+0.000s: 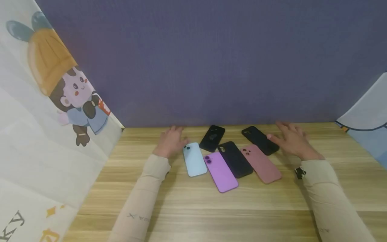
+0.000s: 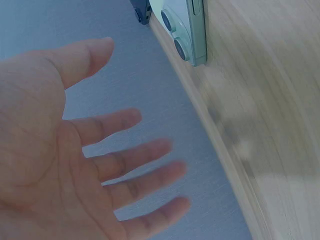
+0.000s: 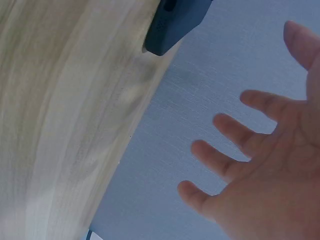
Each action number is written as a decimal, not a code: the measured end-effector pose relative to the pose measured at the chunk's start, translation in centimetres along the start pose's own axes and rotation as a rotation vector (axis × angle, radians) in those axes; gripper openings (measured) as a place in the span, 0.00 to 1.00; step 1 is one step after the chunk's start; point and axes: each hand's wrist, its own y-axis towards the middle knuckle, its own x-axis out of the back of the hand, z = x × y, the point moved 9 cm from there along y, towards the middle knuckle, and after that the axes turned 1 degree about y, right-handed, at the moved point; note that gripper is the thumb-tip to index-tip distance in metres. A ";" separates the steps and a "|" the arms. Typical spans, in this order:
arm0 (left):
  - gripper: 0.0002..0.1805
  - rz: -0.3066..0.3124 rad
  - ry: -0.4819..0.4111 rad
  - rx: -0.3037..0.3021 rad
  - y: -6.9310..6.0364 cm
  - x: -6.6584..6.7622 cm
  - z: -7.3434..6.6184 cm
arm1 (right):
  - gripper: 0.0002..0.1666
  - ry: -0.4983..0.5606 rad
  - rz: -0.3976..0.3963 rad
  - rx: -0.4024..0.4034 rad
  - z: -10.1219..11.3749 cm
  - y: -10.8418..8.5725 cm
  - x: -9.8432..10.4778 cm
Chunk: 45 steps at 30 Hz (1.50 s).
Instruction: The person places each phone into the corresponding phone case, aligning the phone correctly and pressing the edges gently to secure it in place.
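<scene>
My left hand [image 1: 170, 143] hovers with spread fingers beside the upper left corner of a light blue phone [image 1: 195, 159]. In the left wrist view the palm [image 2: 35, 150] holds nothing, and the phone's two lenses show above it. My right hand [image 1: 291, 139] is spread out too, its thumb near a black phone case [image 1: 260, 140] at the back right; whether they touch I cannot tell. Between the hands lie a purple phone [image 1: 222, 173], another black case [image 1: 235, 159], a pink case [image 1: 262, 164] and a black phone or case [image 1: 212, 138] at the back.
Everything lies on a wood-grain table [image 1: 193, 215]. A dark blue-purple panel [image 1: 223, 60] rises along its back edge. On the left hangs a white sheet [image 1: 27, 144] with a printed cartoon figure, and another printed sheet [image 1: 367, 107] stands on the right.
</scene>
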 end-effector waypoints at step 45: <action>0.27 0.158 0.079 0.018 -0.7 -2.6 -1.6 | 0.30 -0.026 0.143 0.177 1.6 0.3 -3.3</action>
